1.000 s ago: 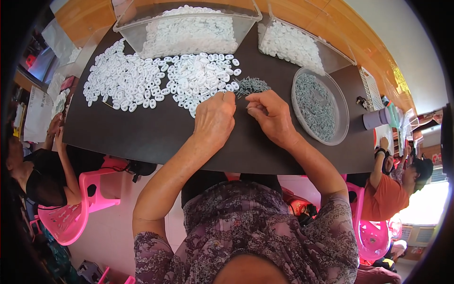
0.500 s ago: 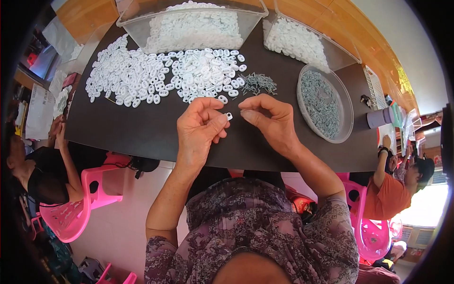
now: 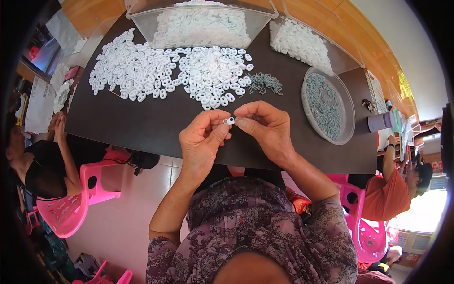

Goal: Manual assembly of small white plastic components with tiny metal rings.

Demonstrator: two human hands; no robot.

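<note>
My left hand [image 3: 199, 142] pinches a small white oval plastic piece with two holes [image 3: 230, 121] between thumb and fingers, above the near part of the dark table [image 3: 142, 125]. From the other side my right hand [image 3: 268, 130] has thumb and forefinger closed at the right end of that piece. Whatever those fingertips hold is too small to make out. Just beyond my hands lies a heap of matching white pieces [image 3: 210, 71], with a second, wider heap [image 3: 130, 68] to its left. A little pile of grey-green screws [image 3: 266, 84] sits beyond my right hand.
A round clear tub [image 3: 349, 111] of similar screws stands at the right. Clear bins [image 3: 142, 23] of white pieces line the far edge. A lilac cup [image 3: 379, 121] is at the far right. People sit on both sides, near pink chairs [image 3: 87, 199].
My right hand's fingertips have come left onto the white piece, closing the gap between my hands. The whole view has shifted slightly.
</note>
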